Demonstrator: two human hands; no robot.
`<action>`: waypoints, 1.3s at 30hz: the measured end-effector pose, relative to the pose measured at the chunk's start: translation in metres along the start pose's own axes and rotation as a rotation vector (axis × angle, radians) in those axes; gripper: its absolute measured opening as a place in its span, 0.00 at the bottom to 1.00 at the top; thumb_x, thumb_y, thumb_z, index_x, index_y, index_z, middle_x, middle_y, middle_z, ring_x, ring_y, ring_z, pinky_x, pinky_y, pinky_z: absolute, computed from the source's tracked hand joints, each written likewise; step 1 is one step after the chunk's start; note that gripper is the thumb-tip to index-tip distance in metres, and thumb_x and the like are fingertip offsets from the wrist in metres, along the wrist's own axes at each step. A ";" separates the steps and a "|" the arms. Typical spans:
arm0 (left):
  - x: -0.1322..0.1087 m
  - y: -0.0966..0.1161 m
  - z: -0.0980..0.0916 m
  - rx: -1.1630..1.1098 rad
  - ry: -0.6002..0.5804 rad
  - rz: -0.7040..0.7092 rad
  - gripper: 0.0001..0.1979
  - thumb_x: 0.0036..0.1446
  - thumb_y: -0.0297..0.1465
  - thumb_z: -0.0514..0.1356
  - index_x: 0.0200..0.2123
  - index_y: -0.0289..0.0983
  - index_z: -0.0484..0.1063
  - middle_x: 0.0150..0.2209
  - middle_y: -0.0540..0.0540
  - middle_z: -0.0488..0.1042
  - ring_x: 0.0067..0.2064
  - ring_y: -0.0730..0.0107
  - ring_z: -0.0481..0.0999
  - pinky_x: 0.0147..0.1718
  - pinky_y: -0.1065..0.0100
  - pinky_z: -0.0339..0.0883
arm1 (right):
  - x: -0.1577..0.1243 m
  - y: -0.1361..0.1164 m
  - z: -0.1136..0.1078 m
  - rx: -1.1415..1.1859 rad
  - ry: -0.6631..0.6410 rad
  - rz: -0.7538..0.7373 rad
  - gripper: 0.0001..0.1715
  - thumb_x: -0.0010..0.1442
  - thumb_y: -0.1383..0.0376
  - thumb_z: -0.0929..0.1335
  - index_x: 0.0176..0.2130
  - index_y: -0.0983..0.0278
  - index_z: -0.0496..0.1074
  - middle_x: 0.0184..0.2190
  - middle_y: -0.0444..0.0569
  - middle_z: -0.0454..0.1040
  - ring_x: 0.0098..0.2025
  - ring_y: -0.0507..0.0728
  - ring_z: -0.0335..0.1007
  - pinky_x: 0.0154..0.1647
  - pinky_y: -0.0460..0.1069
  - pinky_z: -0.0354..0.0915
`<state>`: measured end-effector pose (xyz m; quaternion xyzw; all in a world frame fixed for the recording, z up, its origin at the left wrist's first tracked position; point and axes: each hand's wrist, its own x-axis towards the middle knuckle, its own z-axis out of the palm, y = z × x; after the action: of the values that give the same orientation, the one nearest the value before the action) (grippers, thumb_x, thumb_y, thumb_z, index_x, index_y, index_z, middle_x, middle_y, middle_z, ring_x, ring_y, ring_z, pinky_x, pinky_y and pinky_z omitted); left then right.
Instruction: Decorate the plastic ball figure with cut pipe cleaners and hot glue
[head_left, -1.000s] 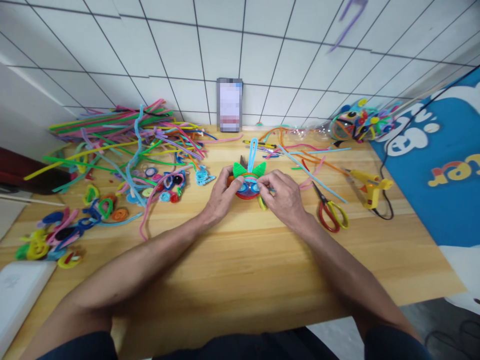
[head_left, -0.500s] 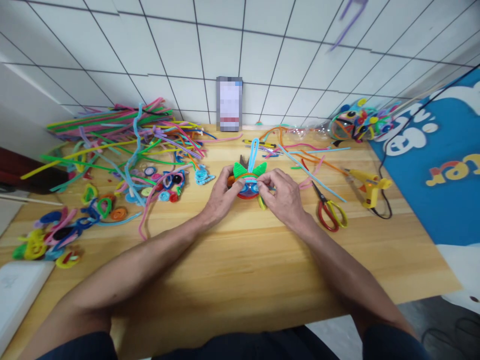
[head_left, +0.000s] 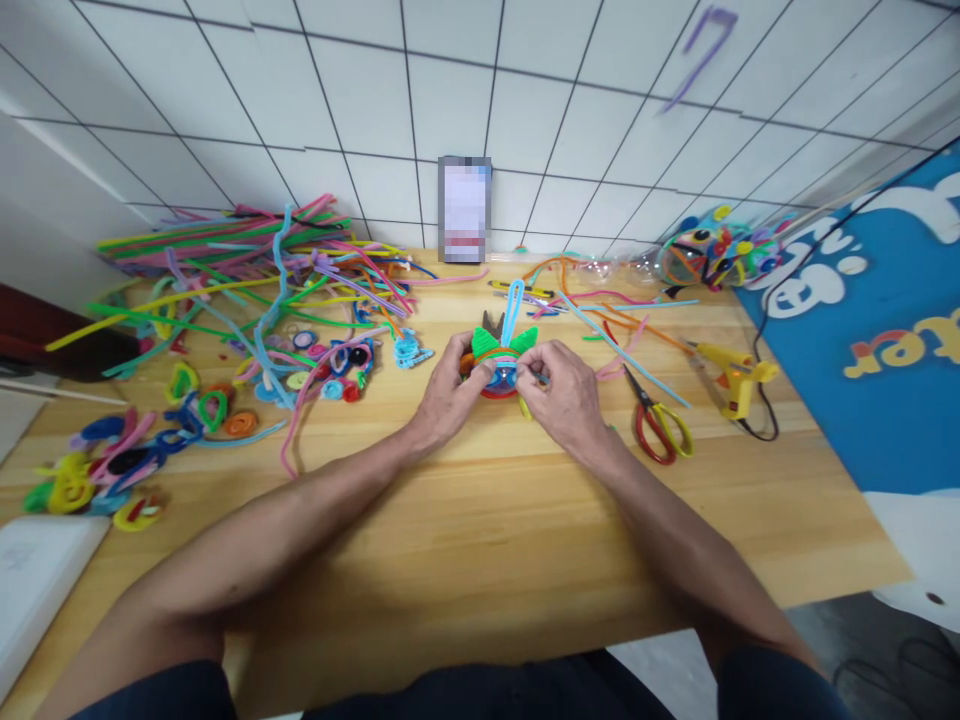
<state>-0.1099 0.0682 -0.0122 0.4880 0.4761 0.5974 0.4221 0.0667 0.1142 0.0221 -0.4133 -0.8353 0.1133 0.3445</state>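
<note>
Between my hands is a pipe-cleaner ornament [head_left: 501, 379] built on a clear ball, with green ear-like pieces, orange and red bands and a light blue loop [head_left: 514, 312] standing up at its top. My left hand [head_left: 448, 393] is closed round its left side, thumb on the front. On the other side my right hand [head_left: 561, 388] pinches at the front right of the ball, fingertips pressed together beside the blue strip. Whatever small piece those fingertips hold is hidden. A yellow piece shows under the right fingers, and dark brown prongs stick up behind the ears.
Scissors [head_left: 654, 425] and a yellow glue gun [head_left: 739, 378] lie to the right. Loose pipe cleaners [head_left: 225, 245] heap up at the back left, with coiled pieces [head_left: 112, 465] nearer me. A phone [head_left: 465, 210] leans on the tiled wall; decorated clear balls [head_left: 720, 250] sit back right.
The view has shifted slightly. Both hands stay on the ornament in nearly the same pose, the right fingertips still pinched at its front.
</note>
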 end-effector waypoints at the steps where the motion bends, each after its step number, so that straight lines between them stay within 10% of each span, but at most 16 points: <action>1: 0.000 0.000 0.000 0.000 -0.001 0.000 0.16 0.67 0.38 0.63 0.53 0.40 0.69 0.53 0.44 0.77 0.54 0.61 0.79 0.56 0.59 0.74 | 0.000 0.000 0.000 -0.004 0.001 -0.004 0.09 0.58 0.73 0.68 0.34 0.58 0.70 0.31 0.46 0.76 0.32 0.58 0.69 0.38 0.53 0.62; 11: 0.000 -0.005 -0.002 0.090 0.019 0.022 0.18 0.68 0.39 0.61 0.57 0.40 0.67 0.56 0.42 0.76 0.58 0.58 0.77 0.59 0.56 0.72 | 0.001 0.003 -0.002 -0.081 -0.028 -0.086 0.08 0.62 0.72 0.66 0.36 0.60 0.71 0.33 0.47 0.77 0.37 0.59 0.72 0.41 0.54 0.62; 16: -0.003 0.015 -0.010 0.511 0.197 0.372 0.24 0.68 0.41 0.62 0.63 0.41 0.64 0.67 0.37 0.68 0.70 0.51 0.66 0.66 0.48 0.62 | 0.002 -0.003 -0.015 -0.079 -0.002 -0.149 0.08 0.63 0.73 0.66 0.37 0.59 0.70 0.34 0.47 0.78 0.38 0.59 0.72 0.42 0.53 0.61; 23: -0.027 0.061 0.004 0.955 -0.056 0.758 0.12 0.68 0.32 0.62 0.53 0.41 0.73 0.52 0.41 0.81 0.52 0.55 0.77 0.52 0.54 0.64 | -0.012 -0.021 -0.043 -0.140 -0.011 -0.252 0.06 0.68 0.70 0.66 0.39 0.60 0.71 0.35 0.48 0.78 0.38 0.59 0.71 0.42 0.53 0.60; 39: -0.067 0.094 0.031 1.134 -0.072 0.996 0.05 0.69 0.26 0.60 0.40 0.38 0.75 0.37 0.46 0.83 0.38 0.61 0.77 0.40 0.58 0.61 | -0.060 -0.047 -0.090 0.049 -0.041 -0.145 0.07 0.68 0.69 0.66 0.36 0.59 0.69 0.32 0.46 0.76 0.35 0.57 0.70 0.40 0.52 0.61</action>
<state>-0.0723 -0.0097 0.0701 0.8072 0.4198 0.3647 -0.1982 0.1235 0.0297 0.0813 -0.3406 -0.8669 0.1171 0.3446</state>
